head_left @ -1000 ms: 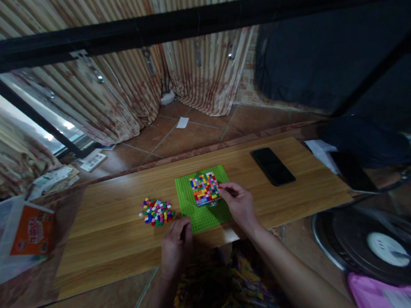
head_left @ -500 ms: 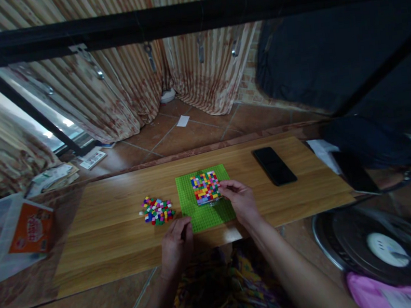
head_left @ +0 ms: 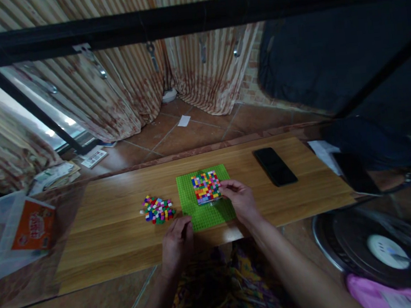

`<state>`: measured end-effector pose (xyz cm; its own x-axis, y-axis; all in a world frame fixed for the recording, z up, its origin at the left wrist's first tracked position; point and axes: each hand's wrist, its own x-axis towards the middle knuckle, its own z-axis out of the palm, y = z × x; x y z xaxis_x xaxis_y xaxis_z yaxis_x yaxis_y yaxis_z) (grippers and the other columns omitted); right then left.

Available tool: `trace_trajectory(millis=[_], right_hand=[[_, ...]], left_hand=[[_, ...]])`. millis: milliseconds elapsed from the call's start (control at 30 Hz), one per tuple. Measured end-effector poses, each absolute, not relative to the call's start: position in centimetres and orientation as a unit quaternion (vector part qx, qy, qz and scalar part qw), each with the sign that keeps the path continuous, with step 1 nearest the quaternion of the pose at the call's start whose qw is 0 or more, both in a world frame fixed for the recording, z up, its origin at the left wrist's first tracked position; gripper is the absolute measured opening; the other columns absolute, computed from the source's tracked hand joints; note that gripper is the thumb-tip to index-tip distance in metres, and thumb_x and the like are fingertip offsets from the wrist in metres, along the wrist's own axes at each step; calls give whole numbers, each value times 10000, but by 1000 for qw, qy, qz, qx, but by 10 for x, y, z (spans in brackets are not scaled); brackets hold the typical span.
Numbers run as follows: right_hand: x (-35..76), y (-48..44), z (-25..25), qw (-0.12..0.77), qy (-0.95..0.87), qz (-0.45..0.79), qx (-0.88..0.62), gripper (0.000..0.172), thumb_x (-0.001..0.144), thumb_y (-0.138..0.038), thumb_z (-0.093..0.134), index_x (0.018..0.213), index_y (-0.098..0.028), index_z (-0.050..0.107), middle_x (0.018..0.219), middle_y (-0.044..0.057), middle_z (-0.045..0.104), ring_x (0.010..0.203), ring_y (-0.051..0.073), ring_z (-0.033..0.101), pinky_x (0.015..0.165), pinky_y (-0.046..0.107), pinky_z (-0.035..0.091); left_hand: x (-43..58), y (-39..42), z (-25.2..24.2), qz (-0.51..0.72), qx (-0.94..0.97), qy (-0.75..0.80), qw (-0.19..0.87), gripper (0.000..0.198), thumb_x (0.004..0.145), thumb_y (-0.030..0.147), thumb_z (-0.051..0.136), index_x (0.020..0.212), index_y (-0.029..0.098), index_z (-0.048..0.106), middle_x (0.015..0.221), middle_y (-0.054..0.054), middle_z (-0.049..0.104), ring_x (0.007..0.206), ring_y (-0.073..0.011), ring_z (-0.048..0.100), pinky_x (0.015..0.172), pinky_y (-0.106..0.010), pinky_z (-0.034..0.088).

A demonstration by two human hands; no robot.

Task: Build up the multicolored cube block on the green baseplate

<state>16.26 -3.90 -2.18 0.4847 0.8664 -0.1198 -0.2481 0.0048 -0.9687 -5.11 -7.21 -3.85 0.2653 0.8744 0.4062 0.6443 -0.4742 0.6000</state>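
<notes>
A green studded baseplate [head_left: 211, 217] lies on the wooden table, with a block of small multicoloured toy bricks [head_left: 206, 187] standing on it. At the right edge of that block, my right hand [head_left: 242, 200] has its thumb and fingertips pinched together, touching the bricks; whatever is between the fingertips is too small to make out. My left hand [head_left: 177, 239] rests by the plate's near left corner, fingers curled and closed, their contents hidden. Just beyond it is a loose pile of small coloured bricks [head_left: 158, 210], left of the plate.
A black phone [head_left: 275, 166] lies on the wooden table [head_left: 114, 230], right of the plate. Left of the table stands a clear plastic box [head_left: 3, 241] with an orange label. A round dark stool with a white power socket [head_left: 387, 251] is at the lower right.
Both hands keep nearly the same pose and place. The view has shifted very slightly; the bricks and plate look unchanged.
</notes>
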Motion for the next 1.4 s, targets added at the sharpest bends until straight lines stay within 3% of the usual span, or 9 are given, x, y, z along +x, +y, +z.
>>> trace_trajectory(millis=[367, 567, 733, 900, 1167, 1400], right_hand=[[161, -47, -26, 661, -294, 401, -562, 346, 562, -452, 841, 766, -200, 721, 736, 20, 719, 679, 169, 635, 661, 319, 520], [184, -64, -40, 622, -348, 293, -637, 343, 705, -518, 746, 794, -188, 723, 785, 61, 729, 739, 204, 646, 723, 358, 511], [202, -77, -51, 566, -420, 223, -673, 334, 807, -522, 649, 825, -197, 719, 865, 75, 720, 827, 233, 656, 796, 387, 502], [199, -81, -51, 523, -484, 188, -676, 318, 854, -512, 594, 836, -218, 713, 895, 70, 706, 853, 232, 647, 795, 367, 496], [197, -82, -44, 496, -516, 169, -678, 302, 891, -467, 549, 827, -215, 702, 871, 63, 694, 828, 218, 640, 751, 340, 487], [196, -82, -45, 499, -525, 167, -669, 279, 897, -440, 549, 824, -213, 694, 857, 61, 685, 831, 221, 638, 764, 349, 481]], left_hand=[[-51, -73, -37, 371, 764, 493, 191, 156, 917, 209, 505, 944, 209, 659, 863, -54, 717, 820, -182, 697, 756, -306, 574], [-55, -80, -35, 427, 702, 528, 214, 149, 911, 222, 528, 956, 196, 669, 902, -60, 729, 857, -181, 702, 784, -312, 578], [-72, -74, -34, 461, 632, 602, 161, 165, 888, 241, 542, 963, 183, 677, 903, -71, 709, 822, -184, 685, 742, -314, 577], [-90, -67, -27, 419, 633, 643, 99, 186, 840, 206, 579, 984, 188, 695, 908, -56, 639, 662, -134, 609, 634, -270, 548], [-87, -56, -36, 375, 661, 647, 67, 175, 860, 229, 586, 976, 195, 712, 982, -79, 640, 789, -175, 637, 742, -317, 551], [-91, -56, -33, 399, 631, 656, 107, 153, 861, 236, 574, 915, 185, 708, 916, -60, 655, 704, -151, 616, 687, -289, 530]])
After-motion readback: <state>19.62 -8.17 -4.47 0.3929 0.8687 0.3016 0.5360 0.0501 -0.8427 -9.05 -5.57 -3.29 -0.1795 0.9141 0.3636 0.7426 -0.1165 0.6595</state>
